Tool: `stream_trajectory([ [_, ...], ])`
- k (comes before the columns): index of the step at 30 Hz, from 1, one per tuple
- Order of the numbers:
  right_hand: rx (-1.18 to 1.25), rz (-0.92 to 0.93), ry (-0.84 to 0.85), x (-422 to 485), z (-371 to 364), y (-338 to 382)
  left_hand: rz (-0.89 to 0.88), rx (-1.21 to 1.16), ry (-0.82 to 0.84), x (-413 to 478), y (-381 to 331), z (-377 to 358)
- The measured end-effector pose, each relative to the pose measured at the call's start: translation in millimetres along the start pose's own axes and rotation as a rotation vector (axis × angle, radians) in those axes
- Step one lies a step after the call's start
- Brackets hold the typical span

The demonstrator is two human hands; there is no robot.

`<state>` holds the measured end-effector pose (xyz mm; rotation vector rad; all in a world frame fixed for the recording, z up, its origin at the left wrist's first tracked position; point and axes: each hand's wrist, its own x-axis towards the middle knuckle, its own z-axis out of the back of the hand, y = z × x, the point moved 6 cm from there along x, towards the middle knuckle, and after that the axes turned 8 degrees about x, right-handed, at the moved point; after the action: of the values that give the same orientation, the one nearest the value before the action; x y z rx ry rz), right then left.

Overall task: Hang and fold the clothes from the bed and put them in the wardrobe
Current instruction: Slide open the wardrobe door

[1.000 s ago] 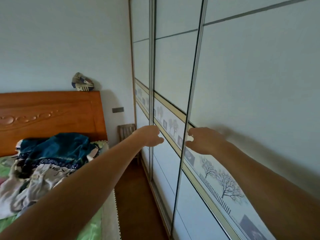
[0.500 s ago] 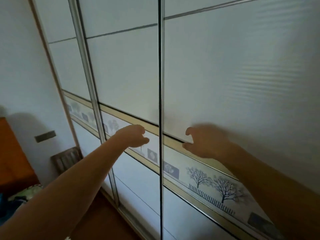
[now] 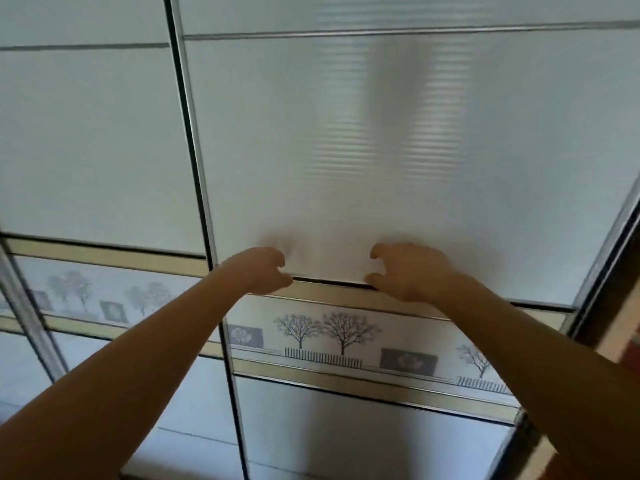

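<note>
the wardrobe fills the view straight ahead, its sliding door (image 3: 381,150) of frosted white panels shut in front of the person. both arms reach out to it. the left hand (image 3: 258,270) and the right hand (image 3: 407,271) sit side by side but apart, fingers curled, tips at the dark groove (image 3: 329,282) above the beige band (image 3: 332,295). whether they hook into the groove or only press, i cannot tell. below runs a strip of printed trees (image 3: 329,332). a second door (image 3: 93,150) stands to the left.
</note>
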<state>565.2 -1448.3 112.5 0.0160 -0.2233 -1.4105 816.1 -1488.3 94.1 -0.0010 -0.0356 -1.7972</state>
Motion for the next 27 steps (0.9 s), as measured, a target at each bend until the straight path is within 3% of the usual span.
stream_trajectory([
  [11, -0.083, -0.236, -0.180, -86, 42, -118, -0.230, -0.003, -0.041, 14, -128, 19],
  [18, -0.197, 0.008, -0.579, -93, 76, -131, -0.213, -0.073, -0.112, 24, -149, 23],
  [24, -0.398, -0.134, -0.549, -61, 87, -145, -0.193, -0.080, -0.163, 25, -144, 25],
  [27, -0.400, -0.141, -0.571, -51, 80, -145, -0.187, -0.072, -0.326, 17, -142, 47],
])
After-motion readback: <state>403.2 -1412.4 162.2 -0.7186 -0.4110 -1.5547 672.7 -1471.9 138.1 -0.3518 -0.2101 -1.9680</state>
